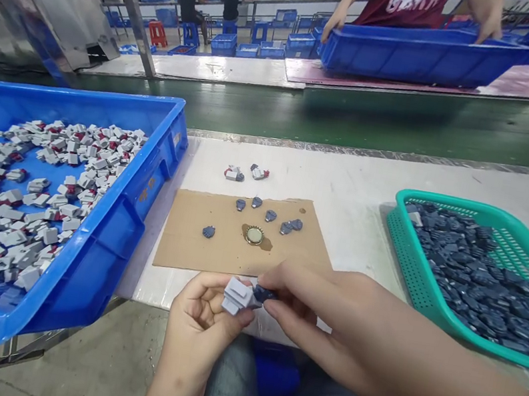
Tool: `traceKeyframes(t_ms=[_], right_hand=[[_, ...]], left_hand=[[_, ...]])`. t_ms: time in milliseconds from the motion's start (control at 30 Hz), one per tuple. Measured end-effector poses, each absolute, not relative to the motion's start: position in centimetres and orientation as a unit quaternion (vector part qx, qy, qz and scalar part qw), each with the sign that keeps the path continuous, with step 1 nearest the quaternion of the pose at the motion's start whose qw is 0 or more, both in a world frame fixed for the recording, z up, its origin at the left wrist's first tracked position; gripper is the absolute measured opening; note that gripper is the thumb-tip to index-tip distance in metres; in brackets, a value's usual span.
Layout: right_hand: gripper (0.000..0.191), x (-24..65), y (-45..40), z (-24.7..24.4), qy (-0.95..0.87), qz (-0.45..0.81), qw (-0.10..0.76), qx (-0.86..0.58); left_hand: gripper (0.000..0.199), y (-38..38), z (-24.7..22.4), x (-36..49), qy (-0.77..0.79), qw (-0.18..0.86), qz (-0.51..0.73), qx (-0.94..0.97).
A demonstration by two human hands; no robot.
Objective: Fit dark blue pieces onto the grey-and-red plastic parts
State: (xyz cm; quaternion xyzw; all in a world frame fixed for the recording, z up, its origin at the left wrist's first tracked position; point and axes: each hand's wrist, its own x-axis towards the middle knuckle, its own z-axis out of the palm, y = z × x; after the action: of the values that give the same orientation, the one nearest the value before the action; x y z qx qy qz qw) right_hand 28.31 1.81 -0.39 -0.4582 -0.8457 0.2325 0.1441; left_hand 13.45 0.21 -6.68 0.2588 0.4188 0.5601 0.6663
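Near the table's front edge, my left hand [203, 323] grips a light grey block-shaped part [237, 295]. My right hand [308, 300] pinches a small dark blue part [263, 292] against the grey part's right end. Just beyond my hands lies a brown cardboard sheet [185, 249]. On it are several dark blue pieces [270, 215] and a small round cap [254, 235] with pale contents, on a dark wet stain. Two grey parts [234, 174] with red and dark bits rest behind the cardboard.
A blue bin [105, 266] of grey and red parts stands left. At right is a green basket [412, 283] full of dark blue pieces. A green conveyor belt [239, 109] runs behind the table. Across it a person holds a large blue bin [410, 57].
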Motion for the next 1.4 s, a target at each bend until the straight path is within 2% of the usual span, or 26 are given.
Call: traceKeyframes(t_ms=[233,500,567,633,767,833,900,1133,1400], right_hand=[[0.007,28.2,1.8,0.4,-0.833,0.277,0.106,-0.467],[0.011,29.1,3.2,-0.4,-0.82,0.346,0.162,-0.425],[0.017,29.1,3.7,-0.6,-0.812,0.349,0.202,-0.422],[0.024,28.8,4.2,-1.0,-0.779,0.349,0.281,-0.439],[0.029,26.7,4.5,-2.2,-0.657,0.396,0.452,-0.455],[0.027,25.4,4.3,-2.7,-0.607,0.424,0.509,-0.438],[0.026,24.3,4.1,-3.0,-0.576,0.445,0.54,-0.423],[0.028,22.8,3.9,-3.5,-0.499,0.543,0.55,-0.391],[0.028,22.4,3.2,-5.1,-0.397,0.644,0.537,-0.373]], left_hand=[[0.024,-0.1,-7.3,13.1,0.414,0.672,0.545,0.284],[0.027,0.1,-7.3,13.4,0.386,0.689,0.543,0.286],[0.038,0.0,-7.1,13.6,0.384,0.696,0.532,0.293],[0.04,-0.1,-7.0,13.7,0.387,0.698,0.513,0.316],[0.02,-0.1,-7.4,13.8,0.425,0.66,0.48,0.391],[0.01,0.0,-7.8,14.0,0.451,0.618,0.476,0.435],[0.008,0.1,-8.2,14.2,0.457,0.577,0.476,0.481],[0.027,0.6,-9.5,14.1,0.397,0.531,0.51,0.547],[0.025,0.9,-9.8,13.9,0.364,0.468,0.503,0.629]])
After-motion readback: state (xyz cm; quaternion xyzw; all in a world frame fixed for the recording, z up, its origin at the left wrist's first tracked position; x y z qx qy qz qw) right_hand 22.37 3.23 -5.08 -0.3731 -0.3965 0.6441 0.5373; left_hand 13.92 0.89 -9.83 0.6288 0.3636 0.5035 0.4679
